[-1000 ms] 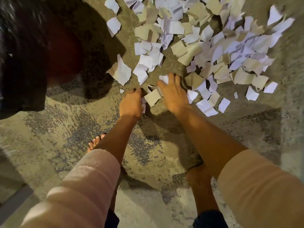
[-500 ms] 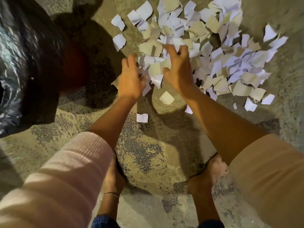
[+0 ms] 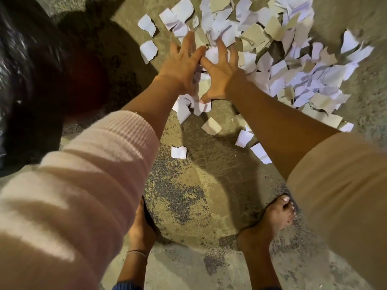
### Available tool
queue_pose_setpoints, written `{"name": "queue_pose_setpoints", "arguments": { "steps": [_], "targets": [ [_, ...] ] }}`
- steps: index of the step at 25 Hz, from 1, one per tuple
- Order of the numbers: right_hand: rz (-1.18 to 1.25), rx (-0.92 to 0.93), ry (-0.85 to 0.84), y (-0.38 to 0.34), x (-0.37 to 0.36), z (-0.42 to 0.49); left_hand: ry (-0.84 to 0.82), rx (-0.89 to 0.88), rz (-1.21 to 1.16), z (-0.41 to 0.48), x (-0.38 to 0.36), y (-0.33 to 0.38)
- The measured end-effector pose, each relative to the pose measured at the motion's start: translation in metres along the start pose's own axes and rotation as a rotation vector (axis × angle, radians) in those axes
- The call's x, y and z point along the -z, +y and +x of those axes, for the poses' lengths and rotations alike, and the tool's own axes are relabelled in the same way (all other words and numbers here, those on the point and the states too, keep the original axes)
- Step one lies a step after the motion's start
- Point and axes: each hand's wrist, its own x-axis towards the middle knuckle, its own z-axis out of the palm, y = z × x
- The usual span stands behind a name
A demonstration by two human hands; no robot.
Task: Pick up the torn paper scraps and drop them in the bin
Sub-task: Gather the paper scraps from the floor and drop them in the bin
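Observation:
A big heap of white and tan torn paper scraps (image 3: 293,70) covers the concrete floor at the upper right. My left hand (image 3: 182,63) and my right hand (image 3: 222,72) are side by side at the heap's near left edge, fingers straight and spread. Between the palms they press a bunch of scraps (image 3: 188,103), some hanging out below the wrists. The bin (image 3: 31,80), lined with a black plastic bag, stands at the left edge, blurred.
Loose scraps lie on the floor nearer to me: a white one (image 3: 179,152), a tan one (image 3: 211,126) and another white one (image 3: 244,138). My bare left foot (image 3: 142,229) and bare right foot (image 3: 270,222) stand on the mottled concrete below.
Both hands moved from the heap's near edge farther into it and closed in toward each other with scraps between them. A few scraps were left lying behind them.

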Motion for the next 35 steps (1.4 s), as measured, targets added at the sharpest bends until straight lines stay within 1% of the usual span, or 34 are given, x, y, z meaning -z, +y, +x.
{"name": "queue_pose_setpoints", "arguments": {
  "steps": [2, 4, 8, 11, 13, 16, 21, 25, 30, 33, 35],
  "targets": [
    [0.001, 0.031, 0.121, 0.003, -0.008, -0.005, 0.081, 0.004, -0.089, -0.005, -0.004, 0.002],
    [0.007, 0.03, 0.223, 0.009, -0.015, -0.008, 0.112, 0.046, -0.173, -0.008, -0.01, 0.004],
    [0.039, 0.019, 0.328, 0.019, -0.019, -0.016, 0.122, 0.194, -0.431, -0.017, -0.021, 0.006],
    [0.114, -0.005, 0.404, 0.028, -0.02, -0.026, 0.138, 0.29, -0.549, -0.031, -0.025, 0.012],
    [0.179, -0.048, 0.426, 0.03, -0.021, -0.033, 0.176, 0.359, -0.623, -0.041, -0.024, 0.016],
    [0.244, -0.082, 0.409, 0.028, -0.019, -0.046, 0.218, 0.422, -0.69, -0.059, -0.019, 0.021],
    [0.365, -0.028, 0.412, 0.01, -0.003, -0.08, 0.226, 0.473, -0.701, -0.092, 0.001, 0.033],
    [0.413, -0.029, 0.417, -0.01, 0.025, -0.108, 0.32, 0.515, -0.796, -0.124, 0.038, 0.042],
    [0.42, -0.008, 0.519, -0.035, 0.07, -0.14, 0.406, 0.547, -0.9, -0.157, 0.089, 0.039],
    [0.414, 0.025, 0.603, -0.052, 0.095, -0.158, 0.483, 0.534, -0.993, -0.181, 0.118, 0.038],
    [0.453, 0.058, 0.649, -0.067, 0.111, -0.17, 0.543, 0.52, -1.037, -0.199, 0.138, 0.036]
  ]
}}
